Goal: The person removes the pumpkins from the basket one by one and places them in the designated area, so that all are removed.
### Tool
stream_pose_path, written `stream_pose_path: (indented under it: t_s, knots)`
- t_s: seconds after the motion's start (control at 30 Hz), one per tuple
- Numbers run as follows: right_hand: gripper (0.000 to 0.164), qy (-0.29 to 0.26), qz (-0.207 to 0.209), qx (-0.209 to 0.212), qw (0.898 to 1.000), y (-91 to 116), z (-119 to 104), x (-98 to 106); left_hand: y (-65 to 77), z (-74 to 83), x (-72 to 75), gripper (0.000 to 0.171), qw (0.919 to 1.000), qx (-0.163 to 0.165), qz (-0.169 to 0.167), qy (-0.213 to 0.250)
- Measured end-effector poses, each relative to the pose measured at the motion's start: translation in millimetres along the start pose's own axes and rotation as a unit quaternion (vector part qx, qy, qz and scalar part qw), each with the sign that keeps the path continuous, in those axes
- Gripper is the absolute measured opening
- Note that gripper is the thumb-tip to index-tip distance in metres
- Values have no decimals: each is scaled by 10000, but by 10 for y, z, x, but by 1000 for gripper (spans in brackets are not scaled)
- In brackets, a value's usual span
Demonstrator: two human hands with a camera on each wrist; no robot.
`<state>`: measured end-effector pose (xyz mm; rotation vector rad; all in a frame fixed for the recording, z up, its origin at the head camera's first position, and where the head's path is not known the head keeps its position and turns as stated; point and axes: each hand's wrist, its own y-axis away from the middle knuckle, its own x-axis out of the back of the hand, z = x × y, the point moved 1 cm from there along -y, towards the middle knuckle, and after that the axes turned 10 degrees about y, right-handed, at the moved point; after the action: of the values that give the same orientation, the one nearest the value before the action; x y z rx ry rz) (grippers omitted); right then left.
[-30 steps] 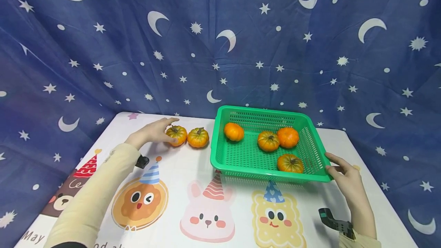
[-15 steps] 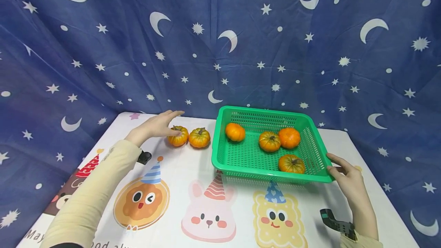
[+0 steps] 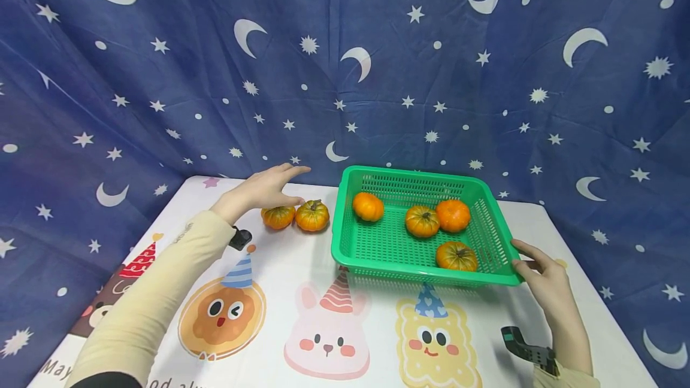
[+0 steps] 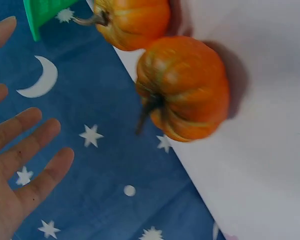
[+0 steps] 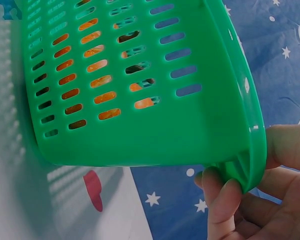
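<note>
Head view first, and both hands are busy. The left hand (image 3: pixel 272 187) hangs above two loose pumpkins on the white table (image 3: pixel 302 262), masking the top of the outer pumpkin (image 3: pixel 278 218), its thumb out near the inner pumpkin (image 3: pixel 312 216), the one just beside the green basket (image 3: pixel 377 247). Four more pumpkins (image 3: pixel 421 221) sit inside that basket, and out at its near right corner is the right hand (image 3: pixel 545 274).

Over to the left wrist: fingers spread apart and close to straight, nothing in them! Both loose pumpkins lie close together, stems pointing towards the starry cloth (image 3: pixel 377 76). So the step in hand, I'd judge, is the reach over this pair, no grasp made yet; which one is wanted, I can't call. A pick-up from here would call for the hand to drop around one pumpkin and the fingers to close on its sides, minding the neighbour.

And the right wrist: here's a proper hold, fingers and thumb curled on the basket's rim at the corner, with orange showing through the slots in the wall. That looks like the steadying job; what it calls for next, to my eye, is a firm, quiet grip while the left works.
</note>
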<state>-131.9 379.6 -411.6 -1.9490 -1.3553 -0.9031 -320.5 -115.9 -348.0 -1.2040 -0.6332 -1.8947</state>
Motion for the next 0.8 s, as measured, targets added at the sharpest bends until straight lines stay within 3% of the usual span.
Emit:
stream_pose_path:
  t_s: [0.33, 0.6, 0.8]
  knots:
    - [46, 16, -27, 32, 10000, -4, 6, 8, -171, 245, -20, 68, 9998, -175, -136, 24]
    - [46, 28, -32, 41, 10000, -11, 2, 9, -310, 420, -63, 66, 9985, -497, -205, -84]
    - [46, 40, -1, 44, 10000, -11, 8, 14, -420, 589, -104, 65, 9969, -605, -470, -196]
